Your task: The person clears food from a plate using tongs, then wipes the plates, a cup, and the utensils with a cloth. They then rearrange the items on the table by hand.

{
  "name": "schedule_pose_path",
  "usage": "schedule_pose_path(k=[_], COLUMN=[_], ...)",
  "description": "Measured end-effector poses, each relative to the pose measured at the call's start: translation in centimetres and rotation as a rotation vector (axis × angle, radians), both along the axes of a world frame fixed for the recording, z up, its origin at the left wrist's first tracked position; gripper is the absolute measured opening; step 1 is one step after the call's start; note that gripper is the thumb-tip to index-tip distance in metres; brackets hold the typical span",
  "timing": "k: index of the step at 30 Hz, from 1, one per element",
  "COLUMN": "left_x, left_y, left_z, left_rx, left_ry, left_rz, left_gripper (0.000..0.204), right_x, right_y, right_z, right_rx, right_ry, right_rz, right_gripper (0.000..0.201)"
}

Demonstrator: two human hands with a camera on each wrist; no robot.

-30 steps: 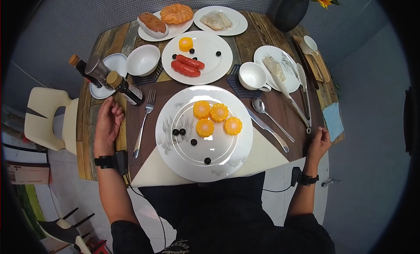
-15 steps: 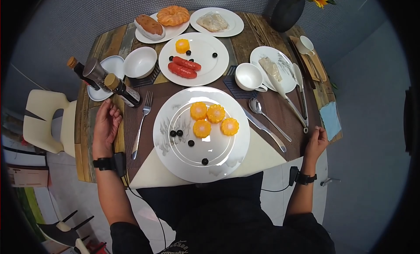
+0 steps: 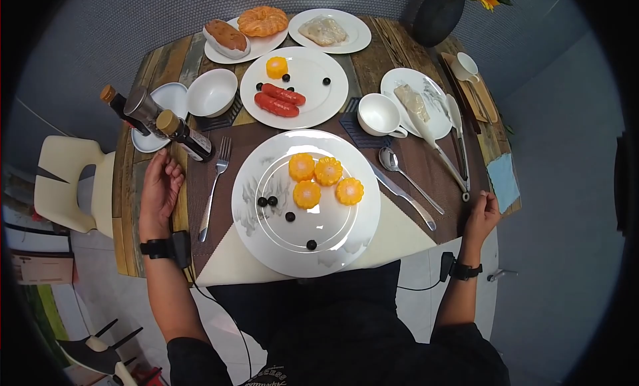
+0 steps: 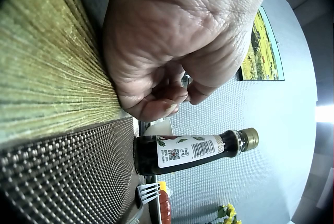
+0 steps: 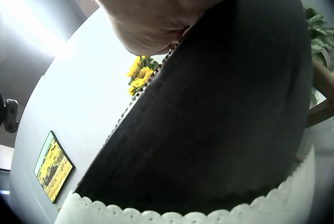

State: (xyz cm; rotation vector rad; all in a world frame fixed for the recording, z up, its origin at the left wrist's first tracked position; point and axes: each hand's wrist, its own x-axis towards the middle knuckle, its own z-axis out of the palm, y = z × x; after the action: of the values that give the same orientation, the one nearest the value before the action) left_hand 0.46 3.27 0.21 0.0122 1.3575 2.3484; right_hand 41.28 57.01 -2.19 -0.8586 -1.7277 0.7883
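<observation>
My left hand rests at the left of the table, its fingers loosely curled around nothing. Just beyond it stands a dark sauce bottle with a gold cap; the left wrist view shows the label of this bottle. A fork lies to that hand's right. At the table's right edge rests my right hand, loosely curled and holding nothing, near the tongs and a light blue cloth. Between the hands, a large plate carries several corn pieces and black round berries.
Behind it, a white plate bears two red sausages, corn and berries. A bowl, cup, knife and spoon surround the plates. Bread sits at the back, near a dark vase.
The head view has shifted slightly, so the whole scene sits a little further left. Both hands and the tableware keep their places.
</observation>
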Motion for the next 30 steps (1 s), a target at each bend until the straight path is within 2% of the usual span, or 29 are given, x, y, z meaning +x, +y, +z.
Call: schedule_pose_path(k=[17,19,30], left_x=[-0.1,-0.1,-0.1], left_y=[-0.2,-0.1,-0.2], left_z=[-0.2,-0.1,-0.2], left_rx=[-0.004,-0.008,-0.007], left_ry=[0.006,0.007,0.010], left_rz=[-0.011,-0.009,-0.004], left_gripper=[0.018,0.018,0.016], right_x=[0.0,0.1,-0.4], right_y=[0.0,-0.4,-1.0], right_z=[-0.1,0.4,1.0], right_rx=[0.032,-0.110,-0.027], right_ry=[0.000,-0.016,-0.030], right_rz=[0.007,-0.003,-0.005], right_gripper=[0.019,0.020,0.020])
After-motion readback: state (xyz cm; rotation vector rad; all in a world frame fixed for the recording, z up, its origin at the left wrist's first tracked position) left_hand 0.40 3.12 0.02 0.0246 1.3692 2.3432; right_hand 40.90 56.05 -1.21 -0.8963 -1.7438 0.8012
